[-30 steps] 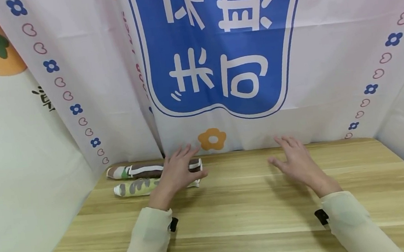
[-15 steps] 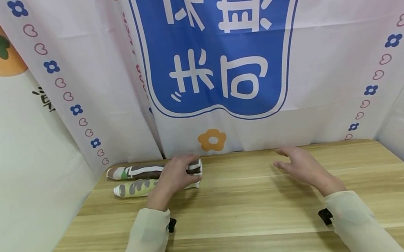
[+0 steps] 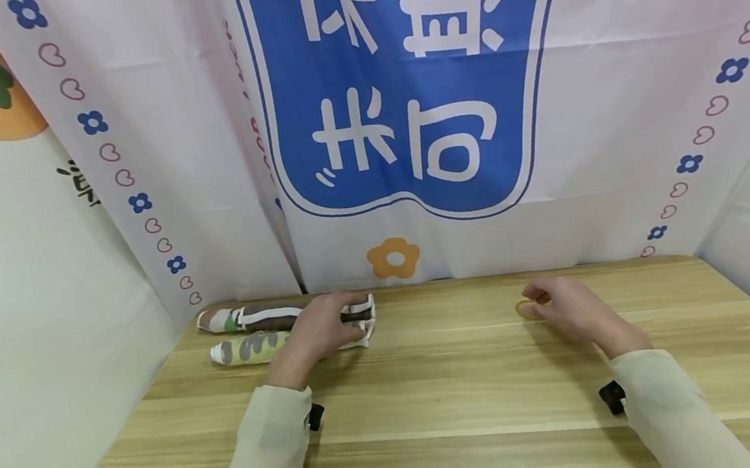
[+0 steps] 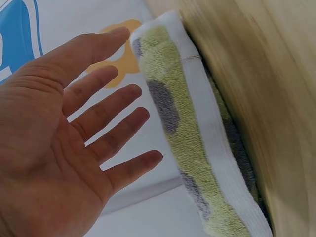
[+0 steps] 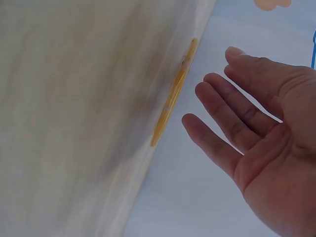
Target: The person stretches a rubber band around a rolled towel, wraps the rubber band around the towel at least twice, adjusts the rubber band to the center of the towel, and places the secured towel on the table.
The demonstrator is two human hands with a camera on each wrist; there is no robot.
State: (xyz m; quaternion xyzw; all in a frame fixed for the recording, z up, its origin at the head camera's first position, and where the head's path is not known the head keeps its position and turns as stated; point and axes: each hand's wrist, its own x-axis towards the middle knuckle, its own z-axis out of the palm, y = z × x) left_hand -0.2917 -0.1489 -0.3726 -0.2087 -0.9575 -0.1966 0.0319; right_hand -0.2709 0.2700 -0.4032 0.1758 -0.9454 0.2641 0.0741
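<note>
Two rolled towels lie side by side at the table's back left in the head view: a dark brown one with white edging [image 3: 270,317], and in front a yellow-green one with grey spots [image 3: 246,350]. My left hand [image 3: 317,333] hovers over their right ends, partly hiding them. In the left wrist view its spread fingers stand apart from the green terry towel [image 4: 170,128] with its white border. On the right, my right hand [image 3: 572,312] is above a thin yellow band [image 3: 526,310], like a rubber band, partly hidden. The right wrist view shows loosely bent fingers clear of the yellow band [image 5: 174,94].
The wood-grain table [image 3: 434,403] ends at a printed white cloth [image 3: 445,246] hanging along its back. White cloth walls [image 3: 47,314] stand at both sides. A black wrist device [image 3: 613,397] shows under the right sleeve.
Both hands have drawn back slightly toward the person and their fingers have bent from spread. The right hand has shifted right, and the yellow band now shows beside it.
</note>
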